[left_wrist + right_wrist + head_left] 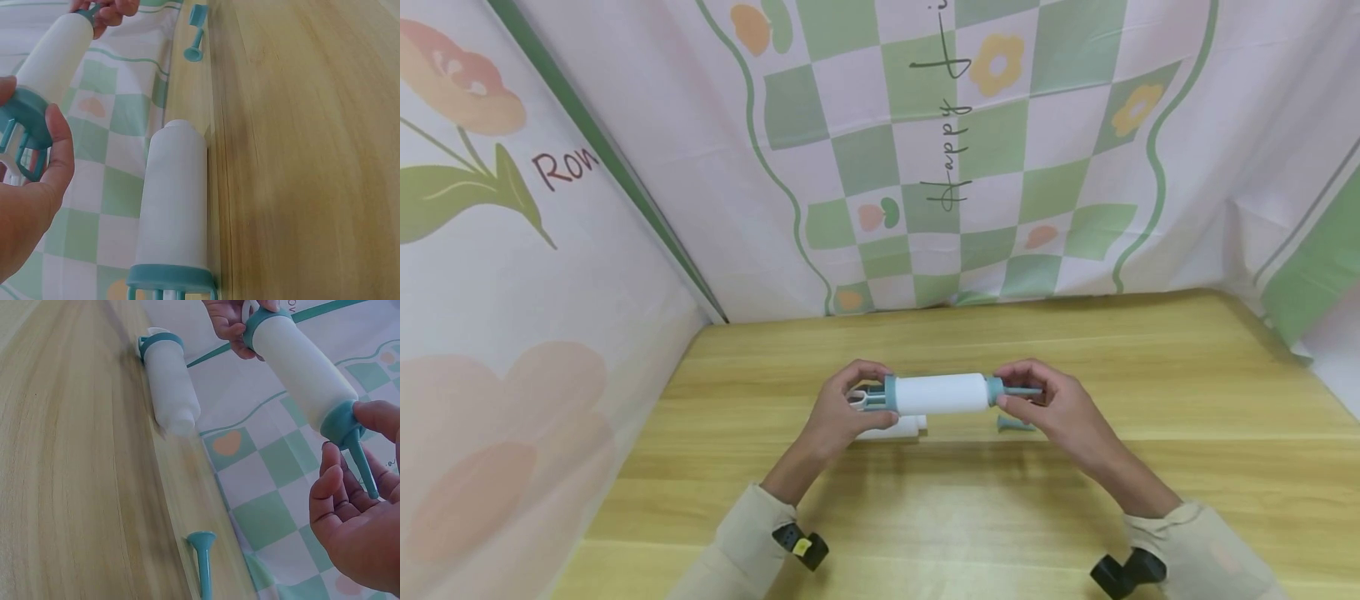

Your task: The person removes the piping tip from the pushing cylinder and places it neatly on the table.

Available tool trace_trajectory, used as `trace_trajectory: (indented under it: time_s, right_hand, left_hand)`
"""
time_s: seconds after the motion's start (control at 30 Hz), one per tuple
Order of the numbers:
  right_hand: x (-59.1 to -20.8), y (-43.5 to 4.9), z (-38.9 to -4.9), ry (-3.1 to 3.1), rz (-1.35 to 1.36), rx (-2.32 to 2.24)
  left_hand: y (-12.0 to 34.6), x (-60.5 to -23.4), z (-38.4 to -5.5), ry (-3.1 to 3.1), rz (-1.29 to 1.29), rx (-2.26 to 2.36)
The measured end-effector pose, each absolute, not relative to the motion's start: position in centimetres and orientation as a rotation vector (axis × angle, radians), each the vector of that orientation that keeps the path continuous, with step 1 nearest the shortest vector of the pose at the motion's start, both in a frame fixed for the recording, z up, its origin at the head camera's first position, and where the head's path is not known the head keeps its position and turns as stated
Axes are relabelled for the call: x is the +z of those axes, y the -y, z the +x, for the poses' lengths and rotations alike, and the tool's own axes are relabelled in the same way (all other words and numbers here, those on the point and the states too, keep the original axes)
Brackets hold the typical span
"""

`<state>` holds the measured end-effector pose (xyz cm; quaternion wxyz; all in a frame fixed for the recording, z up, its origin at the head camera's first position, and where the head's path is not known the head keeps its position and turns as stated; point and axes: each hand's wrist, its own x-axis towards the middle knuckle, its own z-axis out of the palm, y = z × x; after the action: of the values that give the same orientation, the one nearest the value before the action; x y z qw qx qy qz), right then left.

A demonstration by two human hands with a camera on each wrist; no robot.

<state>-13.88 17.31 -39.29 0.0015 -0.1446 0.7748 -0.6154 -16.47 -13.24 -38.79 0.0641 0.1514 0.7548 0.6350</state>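
A white pastry syringe (pixel 942 393) with teal end fittings is held level above the table between both hands. My left hand (pixel 842 408) grips its teal collar at the handle end, thumb and fingers on opposite sides; the white ring handle (pixel 856 399) shows inside the frame there. At the other end, my right hand (pixel 1060 408) pinches the teal nozzle cap (pixel 342 423). The slim nozzle tip (pixel 364 469) points into the right palm. Below lies a second white syringe (pixel 175 200) on its side, its bare neck without a nozzle.
A loose teal nozzle (pixel 203 559) with a flared base and wide flat end lies on the wooden table (pixel 970 517), to the right of the second syringe. A checkered cloth (pixel 925 150) hangs behind the table, and another printed cloth (pixel 512 333) stands on the left.
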Motion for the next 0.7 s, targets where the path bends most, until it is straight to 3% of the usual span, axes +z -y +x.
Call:
trace_trajectory:
  time_s: [0.7]
  right_hand:
    - [-39.06, -16.97, -13.87, -2.458, -0.489, -1.919]
  left_hand:
    - [13.63, -38.86, -16.34, -2.291, 0.459, 1.921]
